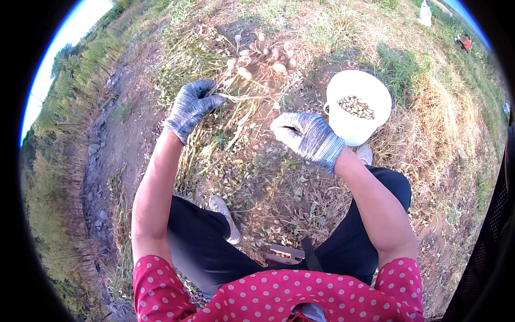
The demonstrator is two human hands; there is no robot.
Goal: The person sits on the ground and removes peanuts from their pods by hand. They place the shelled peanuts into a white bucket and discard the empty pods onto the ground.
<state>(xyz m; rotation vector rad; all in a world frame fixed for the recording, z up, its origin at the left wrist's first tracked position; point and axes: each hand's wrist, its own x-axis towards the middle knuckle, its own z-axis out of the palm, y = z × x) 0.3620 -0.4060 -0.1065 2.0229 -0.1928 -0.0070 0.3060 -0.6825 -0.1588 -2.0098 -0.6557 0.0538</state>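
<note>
My left hand [193, 105], in a grey knit glove, pinches the stems of a peanut plant between thumb and fingers. Dried roots and peanut pods [265, 60] spread from the plant, up and to the right of that hand. Gloved in the same knit, my right hand [307, 137] is curled with its fingertips together, below the roots and left of a white plastic bucket [358, 135]. Whether anything small is inside those fingers cannot be told. Picked peanuts [355, 107] lie in the bucket.
Pulled peanut plants [193, 60] lie in a heap at the upper left. Dry grass [434, 120] covers the ground right of the bucket. A strip of stones [96, 181] runs along the left. Far off at the upper right are a white sack [425, 14] and a person [466, 42] in red.
</note>
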